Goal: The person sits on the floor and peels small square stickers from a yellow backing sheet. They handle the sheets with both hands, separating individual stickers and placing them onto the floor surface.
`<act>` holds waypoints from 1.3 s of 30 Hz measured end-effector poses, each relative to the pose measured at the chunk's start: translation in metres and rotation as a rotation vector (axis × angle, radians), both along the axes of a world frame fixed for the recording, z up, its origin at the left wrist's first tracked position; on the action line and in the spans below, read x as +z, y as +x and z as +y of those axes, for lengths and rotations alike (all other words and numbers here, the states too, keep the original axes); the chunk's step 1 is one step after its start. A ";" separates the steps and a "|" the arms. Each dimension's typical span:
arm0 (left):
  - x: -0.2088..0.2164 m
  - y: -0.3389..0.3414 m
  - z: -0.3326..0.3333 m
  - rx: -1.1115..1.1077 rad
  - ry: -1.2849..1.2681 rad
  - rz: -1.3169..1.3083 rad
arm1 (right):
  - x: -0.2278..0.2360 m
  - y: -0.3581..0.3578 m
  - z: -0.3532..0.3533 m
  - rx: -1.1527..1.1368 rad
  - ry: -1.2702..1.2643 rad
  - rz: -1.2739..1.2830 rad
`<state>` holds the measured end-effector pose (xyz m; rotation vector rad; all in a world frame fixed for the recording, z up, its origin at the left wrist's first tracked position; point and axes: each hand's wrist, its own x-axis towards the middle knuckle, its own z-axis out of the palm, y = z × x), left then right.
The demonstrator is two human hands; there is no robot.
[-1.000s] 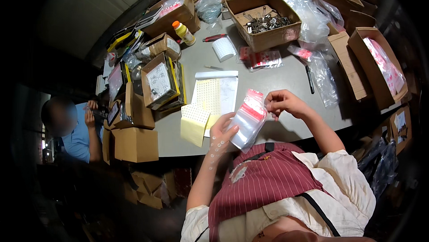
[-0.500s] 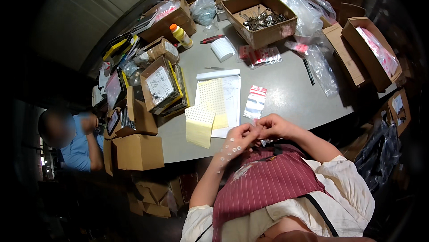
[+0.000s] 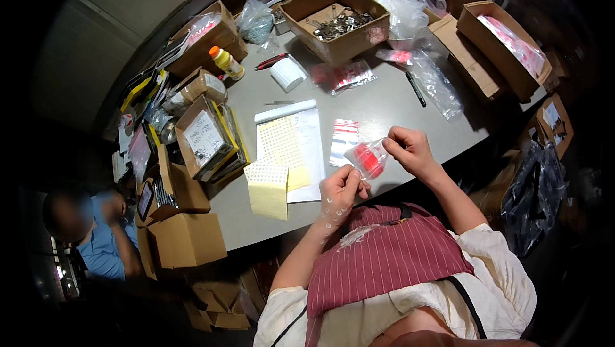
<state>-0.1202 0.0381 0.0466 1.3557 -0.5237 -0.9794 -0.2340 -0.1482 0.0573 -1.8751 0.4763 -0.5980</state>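
Observation:
Between my hands a small clear plastic bag (image 3: 369, 161) with a red patch is stretched out above the table's near edge. My left hand (image 3: 341, 188) pinches its lower left corner, while the fingers of my right hand (image 3: 411, 152) grip the upper right side. Several small round clear stickers dot my left wrist. Just beyond the bag lie flat clear bags with red stripes (image 3: 344, 142). To the left, a yellow sheet of round stickers (image 3: 282, 143) rests on a white paper pad (image 3: 312, 155); a folded sticker sheet (image 3: 268, 196) overlaps its near edge.
A cardboard box of metal clips (image 3: 333, 24) stands at the back, near a sticker roll (image 3: 289, 74) and a red cutter (image 3: 271, 61). A black pen (image 3: 415, 88) lies rightward. Boxes (image 3: 205, 132) crowd the left side. A person in blue (image 3: 109, 238) sits beyond them.
My hands have moved apart and forward from close against my apron, bringing the red-patched bag into full view. The whole scene has shifted left as the head turned.

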 end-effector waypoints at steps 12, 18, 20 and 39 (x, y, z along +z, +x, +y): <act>0.012 0.005 -0.030 -0.169 0.245 -0.507 | 0.011 0.002 -0.015 0.329 -0.779 0.519; -0.013 -0.015 -0.048 -0.058 0.092 -0.999 | -0.058 0.020 -0.024 0.490 -0.333 0.502; 0.009 -0.023 -0.046 -0.036 0.062 -1.083 | -0.051 0.023 -0.014 0.452 -0.154 0.402; 0.008 0.013 0.089 0.395 -0.094 -0.113 | -0.032 0.091 0.050 0.552 0.749 0.289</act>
